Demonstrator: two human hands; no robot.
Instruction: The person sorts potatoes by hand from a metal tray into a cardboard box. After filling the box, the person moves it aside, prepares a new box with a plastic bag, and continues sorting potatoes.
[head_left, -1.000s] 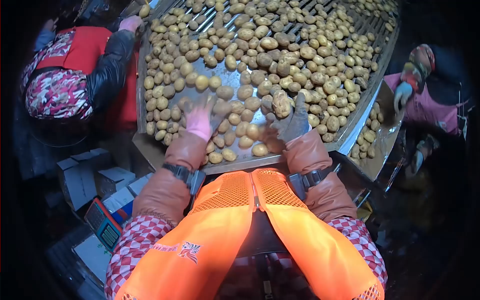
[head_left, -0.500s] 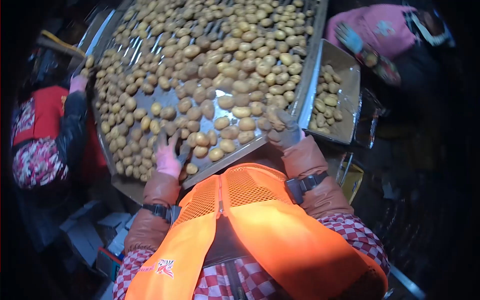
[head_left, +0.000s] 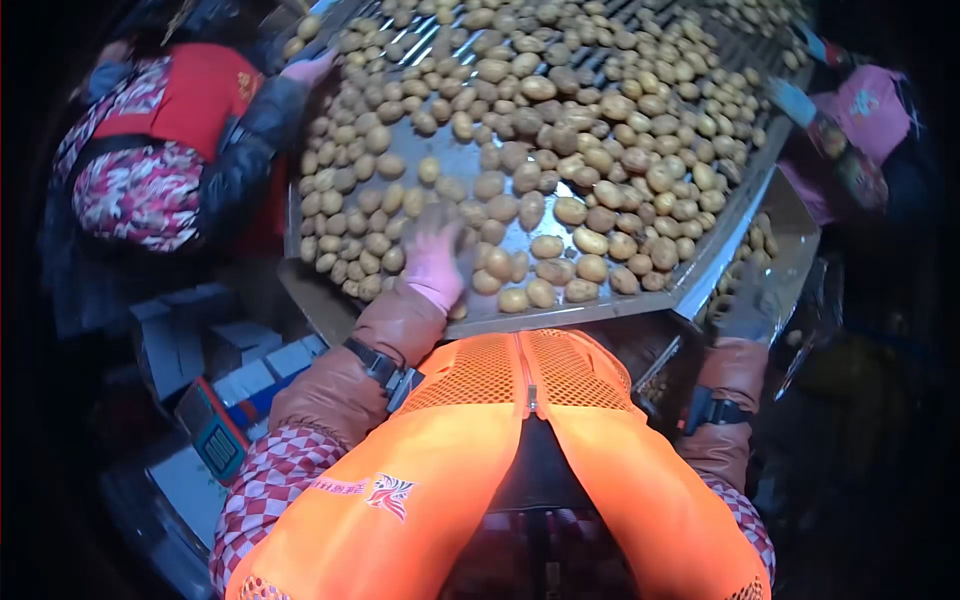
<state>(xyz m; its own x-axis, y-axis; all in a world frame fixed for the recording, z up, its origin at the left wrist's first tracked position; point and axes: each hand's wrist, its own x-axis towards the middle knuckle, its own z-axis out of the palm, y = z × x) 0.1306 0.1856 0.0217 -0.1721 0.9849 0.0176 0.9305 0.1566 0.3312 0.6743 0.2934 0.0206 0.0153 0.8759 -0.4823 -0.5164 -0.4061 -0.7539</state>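
Note:
My left hand (head_left: 436, 255), in a pink and grey glove, reaches over the potatoes (head_left: 590, 215) near the front edge of the sorting table (head_left: 520, 322). Its fingers are smeared by motion, and I cannot make out whether they grip a potato. Past the table's right corner, my right hand (head_left: 748, 308) in a grey glove is at the near side of a cardboard box (head_left: 795, 225) that has potatoes in it. The right fingers are blurred too, so what they hold, if anything, does not show.
A co-worker in a red vest (head_left: 205, 90) reaches onto the table from the left. Another in a pink top (head_left: 865, 110) stands at the right side. Lower left are white boxes (head_left: 170, 345) and a device with a lit display (head_left: 217, 447).
My right hand has moved from the table's front right corner, where it was at a brownish potato, out to the box. My left hand remains over the potatoes. The camera view has shifted.

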